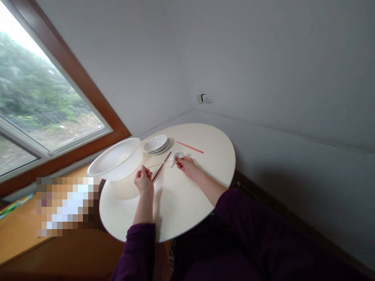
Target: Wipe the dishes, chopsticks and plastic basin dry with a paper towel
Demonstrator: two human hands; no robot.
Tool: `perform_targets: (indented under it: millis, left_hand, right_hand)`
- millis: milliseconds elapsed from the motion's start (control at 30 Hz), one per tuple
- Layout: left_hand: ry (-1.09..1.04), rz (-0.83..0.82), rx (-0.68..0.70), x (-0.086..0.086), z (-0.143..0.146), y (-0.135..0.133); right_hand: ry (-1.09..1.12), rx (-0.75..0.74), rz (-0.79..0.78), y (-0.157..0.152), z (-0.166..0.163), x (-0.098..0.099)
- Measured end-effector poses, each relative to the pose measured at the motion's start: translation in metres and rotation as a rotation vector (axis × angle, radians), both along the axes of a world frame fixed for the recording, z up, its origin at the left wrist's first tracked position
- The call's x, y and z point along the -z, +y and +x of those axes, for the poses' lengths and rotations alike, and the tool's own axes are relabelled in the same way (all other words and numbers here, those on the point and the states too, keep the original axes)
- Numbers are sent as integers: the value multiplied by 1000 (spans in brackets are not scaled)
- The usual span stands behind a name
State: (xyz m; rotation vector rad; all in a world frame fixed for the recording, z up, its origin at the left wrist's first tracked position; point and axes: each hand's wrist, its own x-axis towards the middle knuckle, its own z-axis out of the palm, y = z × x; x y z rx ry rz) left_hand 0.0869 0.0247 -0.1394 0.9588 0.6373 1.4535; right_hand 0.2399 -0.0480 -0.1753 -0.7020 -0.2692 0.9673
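My left hand [143, 180] is closed in a pinch on the near end of a thin pale chopstick [156, 164] held just above the round cream table [181, 210]. Over the stick's far end, my right hand [186, 165] is closed on a white tissue [175, 157]. A brown chopstick [161, 166] lies on the table between my hands. A red chopstick [190, 147] lies further back, apart from both hands.
A large white basin [115, 159] stands at the table's left edge. A small stack of white bowls [156, 144] sits behind my hands. A window [35, 97] is at the left, a wall socket [204, 98] in the corner.
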Motion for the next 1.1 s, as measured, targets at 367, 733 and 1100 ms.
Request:
perform_targets:
  millis: [367,733,1100]
  left_hand:
    - [131,109,52,0,4,-6]
    - [465,358,122,9,12,-16]
    - [615,492,246,7,15,-26]
  right_hand:
    - [-162,-93,-29,-4,-3,0]
    - [-375,-92,-87,-7,-11,-1]
    - [-501,-119,-115,-6,-17,2]
